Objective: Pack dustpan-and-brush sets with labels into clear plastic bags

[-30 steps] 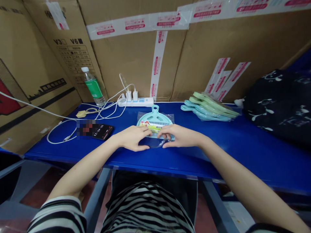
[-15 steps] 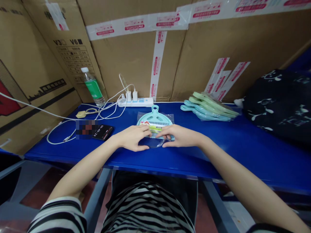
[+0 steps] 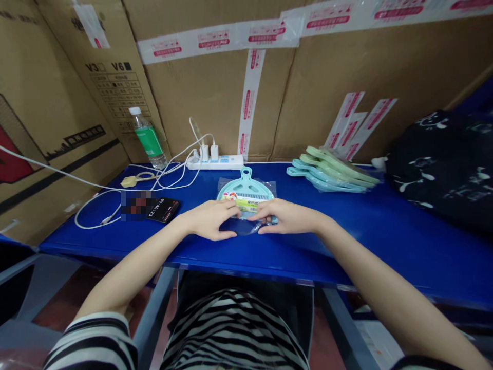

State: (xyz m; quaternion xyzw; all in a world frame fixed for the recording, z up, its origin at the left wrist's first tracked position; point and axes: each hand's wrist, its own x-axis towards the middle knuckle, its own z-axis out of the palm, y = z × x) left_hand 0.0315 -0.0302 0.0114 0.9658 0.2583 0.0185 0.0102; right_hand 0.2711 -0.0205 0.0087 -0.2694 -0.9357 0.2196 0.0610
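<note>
A light blue dustpan (image 3: 241, 185) with a small brush in its pan lies flat on the table, handle pointing away from me, inside a clear plastic bag (image 3: 246, 227). Across it sits a yellow-green printed label card (image 3: 250, 204). My left hand (image 3: 211, 218) rests over the lower left side, its bent fingers touching the card and bag, thumb apart. From the right, my right hand (image 3: 283, 216) lays its fingers on the card's right end and the dustpan's lower edge, thumb apart from them. The parts beneath my fingers are hidden.
Several bagged green and blue dustpans (image 3: 335, 172) are stacked at the back right, beside a dark patterned cloth item (image 3: 439, 169). On the left are a phone (image 3: 164, 209), a water bottle (image 3: 148, 139) and loose cables. A power strip (image 3: 227, 163) lies against the cardboard wall (image 3: 215, 92).
The fingers of my right hand have shifted very slightly to the right, so more of the label's print shows. My left hand and the dustpan stay in place.
</note>
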